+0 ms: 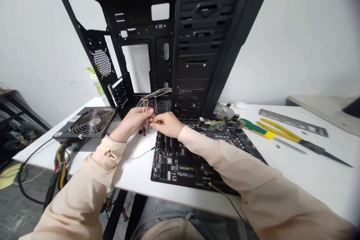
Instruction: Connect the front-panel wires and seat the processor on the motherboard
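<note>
- 2 forearms in peach sleeves [247, 172] reach forward across a white table [315, 172], meeting at centre frame.
- "GIGABYTE" is printed on a black motherboard [180, 167] lying flat at lower centre.
- The left hand [131, 122] curls closed around a bundle of coloured wires [146, 117], just in front of an upright black PC case [194, 45].
- The right hand [165, 124] pinches the same wires, almost shut.
- A fan-faced power supply [87, 122] sits at left; a yellow-handled screwdriver [270, 133] and yellow-handled pliers [300, 140] lie at right.
</note>
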